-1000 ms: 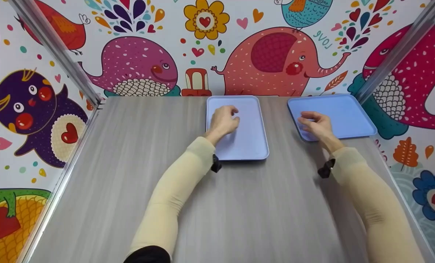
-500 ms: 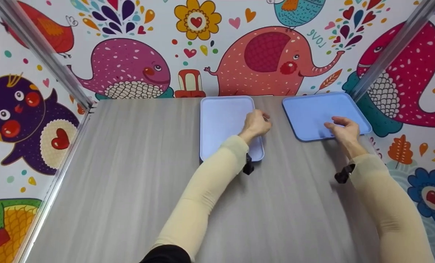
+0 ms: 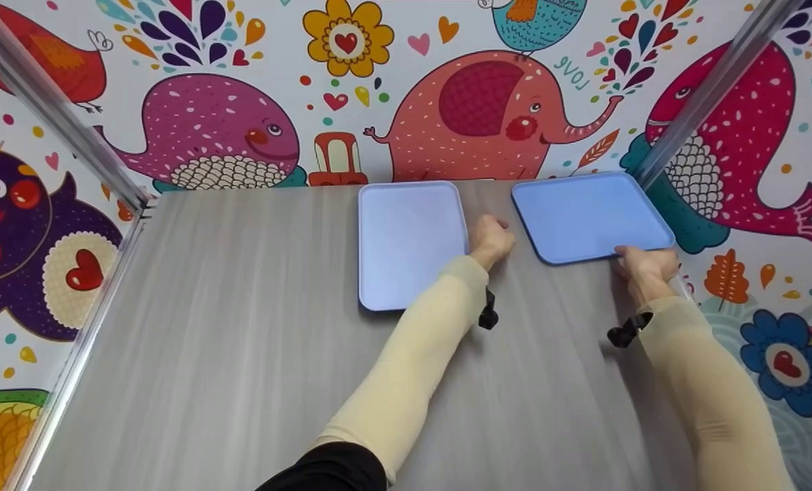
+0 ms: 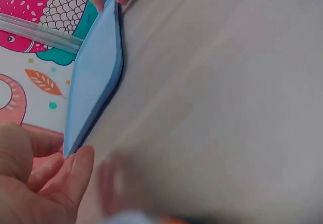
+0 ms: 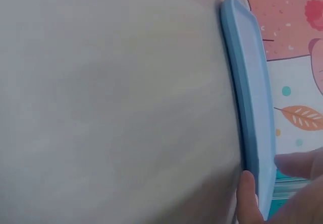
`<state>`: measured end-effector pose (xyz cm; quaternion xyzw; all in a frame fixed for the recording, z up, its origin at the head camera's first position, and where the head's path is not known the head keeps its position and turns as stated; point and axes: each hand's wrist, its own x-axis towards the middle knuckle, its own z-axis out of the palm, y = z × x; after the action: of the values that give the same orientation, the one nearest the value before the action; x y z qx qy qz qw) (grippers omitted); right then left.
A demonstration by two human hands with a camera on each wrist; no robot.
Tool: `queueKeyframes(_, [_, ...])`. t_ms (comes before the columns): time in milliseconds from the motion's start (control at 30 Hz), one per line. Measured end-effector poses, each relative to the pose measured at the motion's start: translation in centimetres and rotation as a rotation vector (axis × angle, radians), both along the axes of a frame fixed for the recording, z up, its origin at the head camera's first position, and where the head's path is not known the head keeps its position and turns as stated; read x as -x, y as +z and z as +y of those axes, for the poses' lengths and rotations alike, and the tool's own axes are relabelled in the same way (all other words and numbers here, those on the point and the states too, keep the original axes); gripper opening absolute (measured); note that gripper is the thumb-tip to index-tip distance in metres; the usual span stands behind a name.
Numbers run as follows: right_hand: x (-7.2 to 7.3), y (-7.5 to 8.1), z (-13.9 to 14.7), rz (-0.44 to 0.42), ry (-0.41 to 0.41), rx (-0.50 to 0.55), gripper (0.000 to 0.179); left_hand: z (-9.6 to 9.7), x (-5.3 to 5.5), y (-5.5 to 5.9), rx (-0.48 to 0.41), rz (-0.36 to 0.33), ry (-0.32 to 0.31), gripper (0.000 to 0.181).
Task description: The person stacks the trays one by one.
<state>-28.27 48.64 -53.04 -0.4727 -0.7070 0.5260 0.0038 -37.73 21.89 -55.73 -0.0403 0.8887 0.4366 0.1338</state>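
Observation:
A blue tray lies at the back right of the table. My right hand pinches its front rim near the right corner, thumb over the tray and a finger along the outer wall. My left hand is just left of this tray, between it and a paler lavender tray. In the left wrist view, the left thumb and fingers stand apart around the near corner of the blue tray, holding nothing.
Both trays lie on a grey wood-grain table, against a back wall printed with cartoon animals. Metal posts rise at the back corners. A small black wrist camera sits on each sleeve.
My left hand has moved right, off the lavender tray and into the gap beside the blue one. The right hand has gone from above the blue tray to its front rim and taken hold there.

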Motion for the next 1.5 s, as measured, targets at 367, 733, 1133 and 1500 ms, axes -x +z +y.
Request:
queueKeyframes(367, [1.2,-1.2,-1.8,-0.013,-0.137,0.065,0.108,1.4,-2.9,1.6,-0.381,-0.246,0.1,0.028])
queueKeyframes(733, [1.8,-1.3,-2.2,0.107,-0.33,0.218,0.094,1.6,-4.5,2.5,-0.549,-0.282,0.103,0.044])
queueKeyframes(1133, [1.0,-1.0,-4.2,0.285,-0.385,0.292,0.064,1.2,-5.1,2.5,-0.779,-0.279,0.114,0.066])
queueKeyframes(1500, [0.2,1.6,-5.5,0.355,-0.311,0.407,0.092,0.2,-4.0,3.3,-0.723,-0.155,0.124,0.067])
